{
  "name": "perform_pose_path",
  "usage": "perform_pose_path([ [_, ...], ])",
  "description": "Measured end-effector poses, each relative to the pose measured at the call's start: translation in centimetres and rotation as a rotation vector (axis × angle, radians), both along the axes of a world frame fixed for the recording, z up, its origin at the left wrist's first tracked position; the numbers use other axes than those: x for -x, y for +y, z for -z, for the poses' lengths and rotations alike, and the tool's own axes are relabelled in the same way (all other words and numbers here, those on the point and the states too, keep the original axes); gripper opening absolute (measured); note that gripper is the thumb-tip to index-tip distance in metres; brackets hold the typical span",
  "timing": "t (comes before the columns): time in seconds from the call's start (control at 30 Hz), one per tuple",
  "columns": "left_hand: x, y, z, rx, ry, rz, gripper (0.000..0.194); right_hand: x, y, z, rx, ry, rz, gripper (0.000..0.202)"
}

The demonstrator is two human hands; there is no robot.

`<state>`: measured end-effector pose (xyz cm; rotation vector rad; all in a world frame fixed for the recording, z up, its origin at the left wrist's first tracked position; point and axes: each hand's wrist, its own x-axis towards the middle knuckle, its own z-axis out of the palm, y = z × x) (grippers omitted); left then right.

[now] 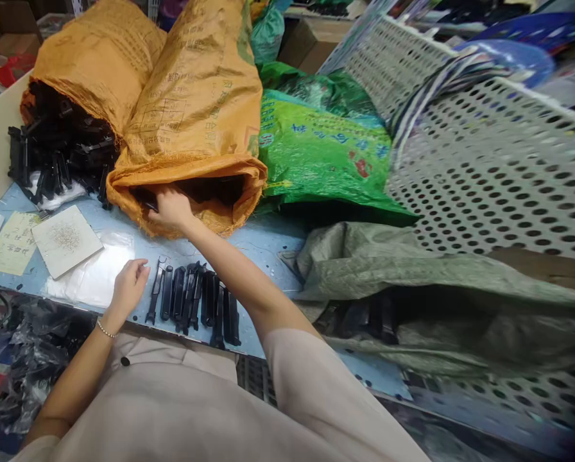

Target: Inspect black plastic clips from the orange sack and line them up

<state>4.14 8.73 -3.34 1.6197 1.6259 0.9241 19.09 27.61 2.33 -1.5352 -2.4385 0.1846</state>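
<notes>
My right hand (171, 208) reaches into the mouth of an orange woven sack (196, 96). Its fingers bend inward, and the tips are lost in the dark; a black edge shows beside the thumb, but what they grip cannot be made out. At the table's front edge, my left hand (131, 283) is loosely closed, with nothing visible in it. Just right of it lies a row of several long black plastic parts (178, 296), side by side on the blue table top (268, 247). My right forearm passes above the right end of that row.
A second orange sack (95, 58) spills black parts (66, 147) at the left. Near them lie a white square tile (67, 242), clear plastic bags (92, 276) and a handwritten note (13, 244). Rightward are a green sack (326, 151), a grey-green sack (441, 276) and white perforated baskets (499, 147).
</notes>
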Motion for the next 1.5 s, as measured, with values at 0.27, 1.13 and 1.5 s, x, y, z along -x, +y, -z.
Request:
perform_pose_path([
  [0.27,-3.5,2.5,-3.8,0.021,-0.659,0.015,0.054,-4.6,-13.9,-0.6,0.138,0.503,-0.068,0.048],
  [1.13,0.0,-0.7,0.8,0.486,-0.476,-0.039,0.076,-10.7,-23.6,6.5,0.098,0.126,0.296,0.054],
  [1.5,-1.0,-3.5,-2.3,-0.003,-0.305,-0.073,0.049,-2.6,-23.6,2.6,0.693,1.051,0.074,0.055],
])
